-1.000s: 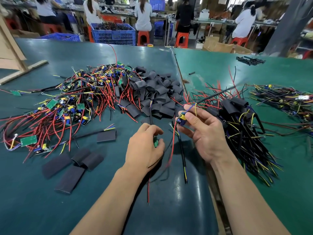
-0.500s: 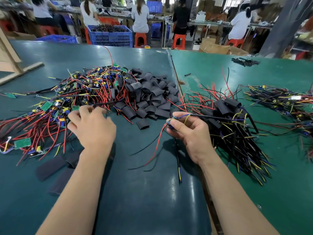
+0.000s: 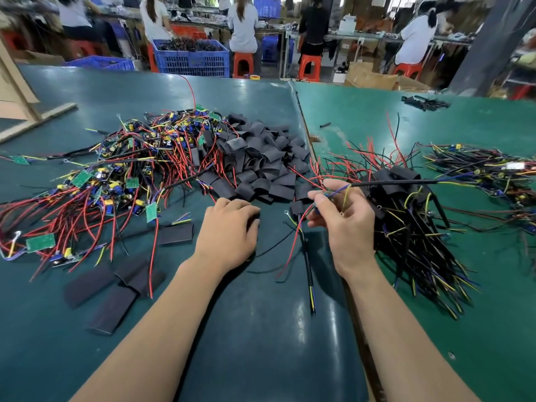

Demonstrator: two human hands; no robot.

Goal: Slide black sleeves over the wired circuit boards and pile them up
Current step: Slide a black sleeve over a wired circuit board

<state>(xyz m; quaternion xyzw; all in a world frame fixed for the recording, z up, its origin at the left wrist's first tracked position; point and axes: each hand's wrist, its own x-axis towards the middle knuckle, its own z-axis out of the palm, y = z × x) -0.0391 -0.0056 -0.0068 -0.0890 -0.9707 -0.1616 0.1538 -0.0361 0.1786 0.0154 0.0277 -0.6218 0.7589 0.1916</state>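
Nearest, below and to the left of the left hand (image 3: 229, 227), a few flat loose sleeves (image 3: 111, 291) lie on the dark green table (image 3: 261, 343), with one more (image 3: 176, 233) just left of that hand. The left hand lies palm down on the table with its fingers curled over a black sleeve (image 3: 253, 220) at the near edge of the sleeve heap; only a sliver of the sleeve shows under the fingertips, so whether it is truly gripped cannot be told. The right hand (image 3: 345, 224) is raised just to the right of it, thumb and fingers pinching a wired circuit board (image 3: 319, 210), which is mostly hidden in the grip; its red, black and yellow-blue leads hang down toward the table between the two hands, and a black cable runs from the fingers off to the right. Right of the right hand, touching its far side, lies the pile of finished sleeved boards (image 3: 406, 227). Beyond the left hand is the heap of black sleeves (image 3: 261, 158), and left of that the tangle of bare boards (image 3: 116, 175) with red wires. Farther right sits another bundle of wired pieces (image 3: 487, 172). Past the table, a blue crate (image 3: 191, 58) and people seated on red stools (image 3: 310, 68).
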